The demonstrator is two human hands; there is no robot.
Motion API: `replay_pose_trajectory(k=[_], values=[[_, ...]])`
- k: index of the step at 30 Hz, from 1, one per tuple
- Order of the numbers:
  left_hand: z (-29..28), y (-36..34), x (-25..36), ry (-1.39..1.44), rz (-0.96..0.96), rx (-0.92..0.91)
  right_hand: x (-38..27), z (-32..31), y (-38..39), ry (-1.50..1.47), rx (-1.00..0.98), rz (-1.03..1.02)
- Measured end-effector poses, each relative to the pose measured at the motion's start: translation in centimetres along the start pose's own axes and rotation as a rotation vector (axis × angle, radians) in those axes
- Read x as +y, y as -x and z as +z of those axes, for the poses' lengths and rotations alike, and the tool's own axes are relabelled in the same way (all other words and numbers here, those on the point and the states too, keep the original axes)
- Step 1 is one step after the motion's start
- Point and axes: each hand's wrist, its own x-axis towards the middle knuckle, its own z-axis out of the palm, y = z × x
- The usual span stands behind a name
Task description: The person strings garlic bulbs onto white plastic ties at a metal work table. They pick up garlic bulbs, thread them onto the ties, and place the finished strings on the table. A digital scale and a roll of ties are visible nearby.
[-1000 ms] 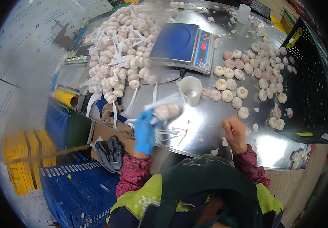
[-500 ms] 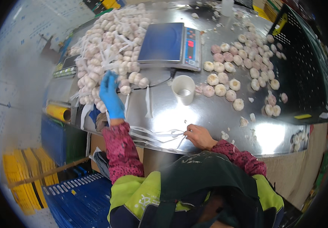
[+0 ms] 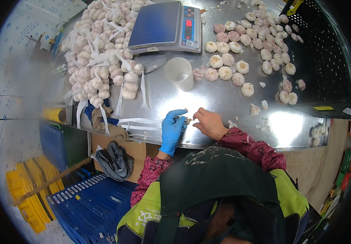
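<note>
Near the table's front edge, my blue-gloved left hand (image 3: 173, 131) and my bare right hand (image 3: 210, 124) meet almost fingertip to fingertip. White mesh strips (image 3: 136, 121) lie along the edge and run in behind the left hand. My right thumb and finger pinch together at a small pale bit, seemingly the strips' ends. The left fingers are bent around the same spot; what they grip is mostly hidden. Beyond the hands stands a white plastic cup (image 3: 179, 74). Netted garlic bundles (image 3: 98, 53) are heaped at the left; loose garlic bulbs (image 3: 225, 73) lie at the right.
A digital scale (image 3: 156, 24) with a blue plate stands behind the cup. At the far right is a black perforated crate (image 3: 322, 61). Garlic skin scraps (image 3: 254, 109) litter the steel table (image 3: 220, 103). Blue crates (image 3: 90, 207) and yellow crates (image 3: 27, 195) stand lower left.
My left hand has come from the netted garlic heap to my right hand at the table edge. My right hand has stayed there, now slightly raised. The whole view has shifted a little.
</note>
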Motion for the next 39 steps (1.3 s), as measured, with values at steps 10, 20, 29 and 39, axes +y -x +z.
replay_pose_trajectory(k=[10,20,29,39], values=[[-1.7,-1.0,-6.4,-0.465,0.093,0.015,-1.5,-14.3,0.6,-1.001,0.223,0.429],[5.8,1.4,3.8,-0.066,-0.184,-0.457,-3.7,-20.2,2.7,-0.543,0.183,0.134],[7.0,-2.6,4.3,0.508,-0.287,-0.411,2.4,-17.3,9.9,-0.205,-0.598,0.142],[8.2,-0.7,5.6,0.11,-0.083,-0.524,1.0,-15.0,6.4,-0.293,0.104,0.131]])
